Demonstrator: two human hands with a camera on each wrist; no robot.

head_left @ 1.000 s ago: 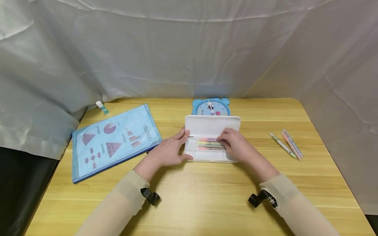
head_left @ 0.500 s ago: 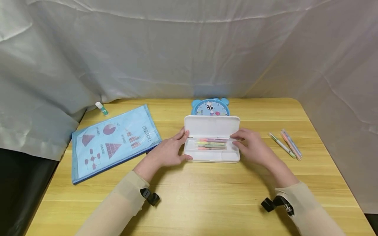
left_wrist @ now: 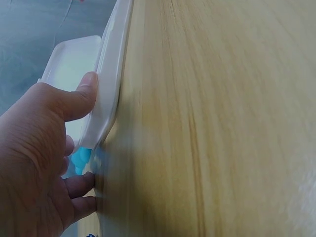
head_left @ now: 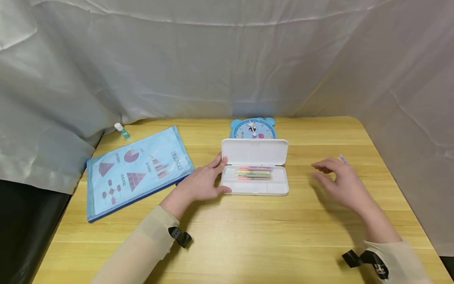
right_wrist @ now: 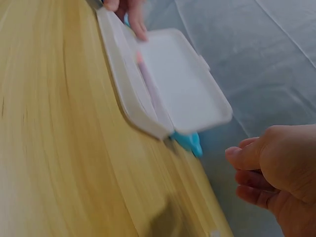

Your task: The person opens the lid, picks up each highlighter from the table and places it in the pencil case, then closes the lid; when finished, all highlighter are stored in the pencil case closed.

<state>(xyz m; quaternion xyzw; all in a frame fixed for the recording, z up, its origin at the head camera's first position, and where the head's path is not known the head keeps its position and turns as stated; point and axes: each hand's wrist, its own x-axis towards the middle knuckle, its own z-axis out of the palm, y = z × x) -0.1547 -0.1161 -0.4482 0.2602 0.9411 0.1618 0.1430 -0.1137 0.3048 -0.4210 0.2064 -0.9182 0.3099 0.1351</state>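
A white pencil case [head_left: 280,187] lies with its lid raised in the middle of the table. Several coloured pens [head_left: 253,173] rest side by side in its upper compartment. My left hand [head_left: 201,182] grips the left end, and in the left wrist view its thumb presses on the case's white edge [left_wrist: 111,74]. Over the table right of the case, my right hand [head_left: 342,183] holds nothing, its fingers loosely bent and pointing left. Behind it, the tip of a loose pen [head_left: 343,158] shows; the hand hides the other pens there.
A blue bear-shaped clock [head_left: 255,129] sits right behind the raised lid. At the left lies a blue zip folder [head_left: 140,173] printed with charts, with a glue stick [head_left: 122,130] beyond its far edge. Grey curtain [head_left: 227,59] hangs along the table's back and sides.
My right hand has let go of the pens in the case, then moved right, away from it, to over the loose pens. My left hand has stayed on the case.
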